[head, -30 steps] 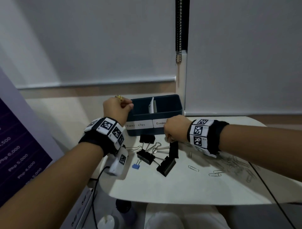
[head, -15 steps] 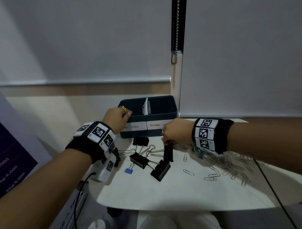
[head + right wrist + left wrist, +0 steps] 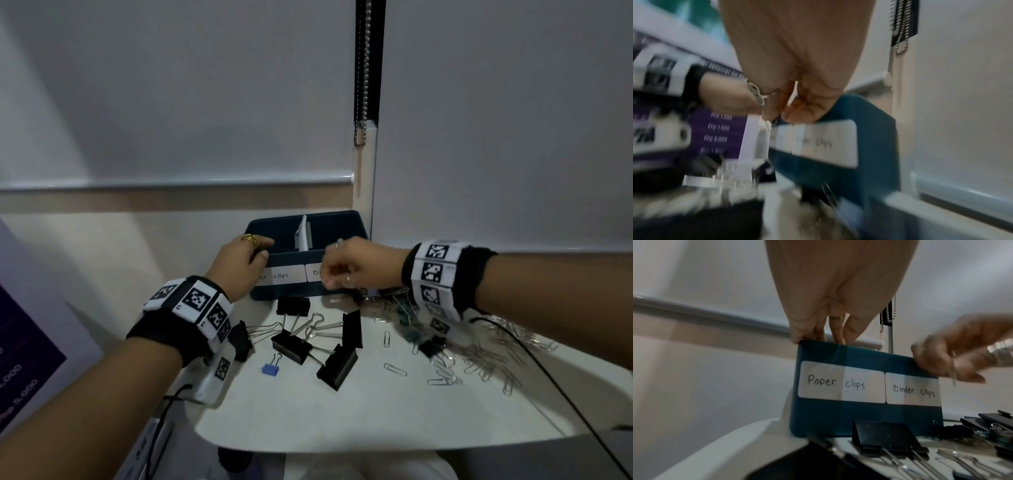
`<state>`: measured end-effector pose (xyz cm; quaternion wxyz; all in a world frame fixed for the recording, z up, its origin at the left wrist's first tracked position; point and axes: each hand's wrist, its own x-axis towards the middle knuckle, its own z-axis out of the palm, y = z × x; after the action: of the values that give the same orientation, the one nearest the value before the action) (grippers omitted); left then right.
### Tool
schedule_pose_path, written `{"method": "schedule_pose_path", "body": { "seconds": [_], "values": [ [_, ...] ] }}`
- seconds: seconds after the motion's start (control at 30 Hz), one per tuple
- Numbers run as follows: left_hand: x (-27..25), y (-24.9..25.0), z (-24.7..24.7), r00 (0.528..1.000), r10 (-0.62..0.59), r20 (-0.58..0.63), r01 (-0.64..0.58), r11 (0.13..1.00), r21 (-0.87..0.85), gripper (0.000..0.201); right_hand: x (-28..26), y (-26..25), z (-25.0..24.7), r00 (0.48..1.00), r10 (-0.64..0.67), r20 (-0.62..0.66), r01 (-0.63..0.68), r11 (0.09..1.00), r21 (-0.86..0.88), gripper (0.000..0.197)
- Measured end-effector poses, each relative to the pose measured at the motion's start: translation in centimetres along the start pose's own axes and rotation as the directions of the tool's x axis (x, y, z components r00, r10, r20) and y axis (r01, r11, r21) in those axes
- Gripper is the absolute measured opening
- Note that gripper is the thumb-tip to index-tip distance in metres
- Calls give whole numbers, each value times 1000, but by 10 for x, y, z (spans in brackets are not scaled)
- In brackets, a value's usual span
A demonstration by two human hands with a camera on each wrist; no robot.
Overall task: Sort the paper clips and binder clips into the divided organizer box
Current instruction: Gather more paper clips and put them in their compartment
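Observation:
The dark blue organizer box stands at the back of the white table, labelled "Paper clips" on the left and "Binder clips" on the right, with a white divider. My left hand grips its front left corner at the rim. My right hand hovers by the front rim over the "Binder clips" label, pinching a thin paper clip. Several black binder clips and a small blue binder clip lie in front of the box. Loose paper clips are scattered to the right.
A black cable crosses the right side of the round table. A purple sign stands at the left. White blinds and a bead chain hang right behind the box.
My right hand has lifted from the table beside the binder clips up to the box's front rim, with a paper clip in its fingers. My left hand stays on the box corner.

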<state>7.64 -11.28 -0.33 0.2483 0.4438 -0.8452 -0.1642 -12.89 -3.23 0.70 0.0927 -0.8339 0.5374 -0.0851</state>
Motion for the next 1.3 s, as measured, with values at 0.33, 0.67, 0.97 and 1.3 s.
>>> {"method": "schedule_pose_path", "body": {
  "seconds": [0.33, 0.67, 0.97, 1.3],
  "values": [
    [-21, 4, -16, 1000, 15, -11, -15, 999, 34, 39, 81, -39, -27, 951, 215, -222, -211, 977, 41, 25],
    [-106, 87, 17, 970, 221, -101, -226, 974, -36, 27, -78, -39, -41, 908, 384, -167, -398, 916, -56, 24],
    [-151, 154, 135, 948, 302, 104, -305, 952, 10, 18, -214, -20, 40, 746, 603, -284, -610, 789, 72, 13],
    [-145, 161, 138, 978, 200, 66, -206, 974, 94, 16, -212, -8, 84, 665, 609, -431, -641, 762, 89, 20]
  ]
}}
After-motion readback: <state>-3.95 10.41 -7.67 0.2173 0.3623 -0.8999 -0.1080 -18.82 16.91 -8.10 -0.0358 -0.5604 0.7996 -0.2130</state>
